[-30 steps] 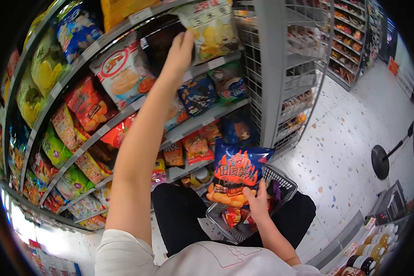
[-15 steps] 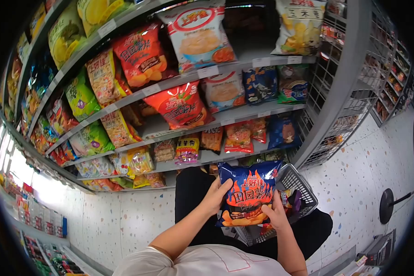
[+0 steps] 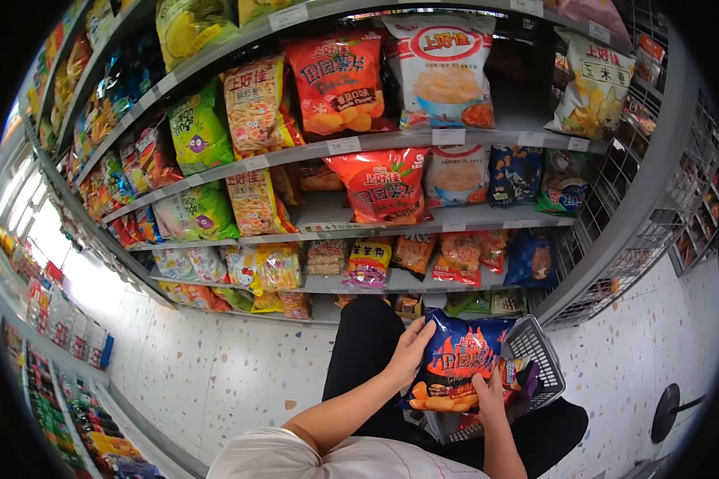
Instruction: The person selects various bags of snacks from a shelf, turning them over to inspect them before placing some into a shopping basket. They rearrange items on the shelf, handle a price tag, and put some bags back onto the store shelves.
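A dark blue bag of potato chips (image 3: 458,359) with an orange flame print is held over my lap, its front facing up. My left hand (image 3: 411,350) grips the bag's left edge, the thumb on its front. On the lower right side my right hand (image 3: 489,393) holds it, thumb across the front and the other fingers hidden behind. Beneath and to the right of the bag, a grey shopping basket (image 3: 547,359) rests by my legs. Inside it are packaged snacks (image 3: 522,375), partly covered by the bag.
Ahead stand grey shelves (image 3: 327,148) with rows of snack bags, among them a red chip bag (image 3: 379,188) and a white shrimp flakes bag (image 3: 446,72). Wire mesh (image 3: 591,275) closes the shelf's right side. A round black base (image 3: 665,413) is on the speckled floor (image 3: 240,367).
The view has shifted, so shelves and hands appear farther right. The chip bag stays in both hands, tilted slightly differently and lower in view.
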The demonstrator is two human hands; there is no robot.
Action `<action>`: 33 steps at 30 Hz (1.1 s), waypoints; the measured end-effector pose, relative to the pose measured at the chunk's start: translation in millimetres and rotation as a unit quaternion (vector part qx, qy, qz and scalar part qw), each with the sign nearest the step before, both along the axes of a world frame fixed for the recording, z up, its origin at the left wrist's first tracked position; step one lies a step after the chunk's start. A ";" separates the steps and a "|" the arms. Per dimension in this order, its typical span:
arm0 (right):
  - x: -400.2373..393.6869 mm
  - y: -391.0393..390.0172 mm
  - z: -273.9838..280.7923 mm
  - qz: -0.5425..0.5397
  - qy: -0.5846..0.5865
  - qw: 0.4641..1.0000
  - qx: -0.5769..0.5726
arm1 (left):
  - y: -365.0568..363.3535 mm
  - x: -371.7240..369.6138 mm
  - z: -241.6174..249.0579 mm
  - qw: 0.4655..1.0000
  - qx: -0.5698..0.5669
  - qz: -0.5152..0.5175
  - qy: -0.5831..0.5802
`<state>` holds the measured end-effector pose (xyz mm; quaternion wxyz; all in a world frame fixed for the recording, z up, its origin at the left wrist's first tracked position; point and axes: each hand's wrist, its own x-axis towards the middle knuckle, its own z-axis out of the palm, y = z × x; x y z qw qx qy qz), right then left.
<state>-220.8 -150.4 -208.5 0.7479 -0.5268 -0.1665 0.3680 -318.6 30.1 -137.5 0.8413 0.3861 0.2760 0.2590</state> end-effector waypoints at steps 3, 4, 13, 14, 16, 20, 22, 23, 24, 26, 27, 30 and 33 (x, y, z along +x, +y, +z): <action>1.4 -5.5 -7.1 0.004 -0.007 1.000 -0.010 | 27.8 -4.4 -15.7 0.994 0.097 0.000 0.041; 1.2 -6.2 -7.9 0.003 -0.010 1.000 -0.016 | 37.0 -9.6 -3.8 0.975 0.216 -0.017 0.059; -3.3 -10.5 -2.9 -0.016 -0.029 0.999 -0.029 | 116.9 -61.7 -29.0 0.611 0.694 0.070 0.376; -4.8 -10.2 -2.1 -0.017 -0.027 0.999 -0.029 | 118.6 -62.6 -31.8 0.640 0.665 0.085 0.376; -7.3 -9.7 7.4 -0.030 -0.024 0.998 -0.044 | 117.0 -62.7 -32.9 0.671 0.633 0.093 0.375; -7.1 -9.6 7.9 -0.049 0.000 0.997 -0.055 | 116.7 -60.2 -30.1 0.650 0.646 0.104 0.386; -7.2 -9.4 10.1 -0.034 -0.007 0.998 -0.051 | 114.7 -60.2 -26.7 0.648 0.648 0.099 0.387; -7.0 -9.1 9.1 -0.031 -0.007 0.998 -0.051 | 114.2 -59.8 -26.7 0.648 0.647 0.100 0.389; -6.3 -8.9 7.4 -0.027 -0.013 0.999 -0.045 | 113.7 -58.4 -26.9 0.645 0.649 0.100 0.391; -6.3 -8.5 6.4 -0.022 -0.019 0.999 -0.037 | 113.7 -57.5 -27.7 0.642 0.651 0.100 0.393; -7.0 -8.1 6.7 -0.024 -0.020 0.999 -0.037 | 114.0 -57.6 -27.7 0.642 0.654 0.101 0.388; -9.2 -7.1 12.3 -0.023 -0.020 0.999 -0.036 | 112.7 -57.2 -26.1 0.644 0.654 0.101 0.384; -9.5 -6.4 12.9 -0.023 -0.026 0.999 -0.037 | 113.6 -57.0 -26.7 0.644 0.653 0.102 0.385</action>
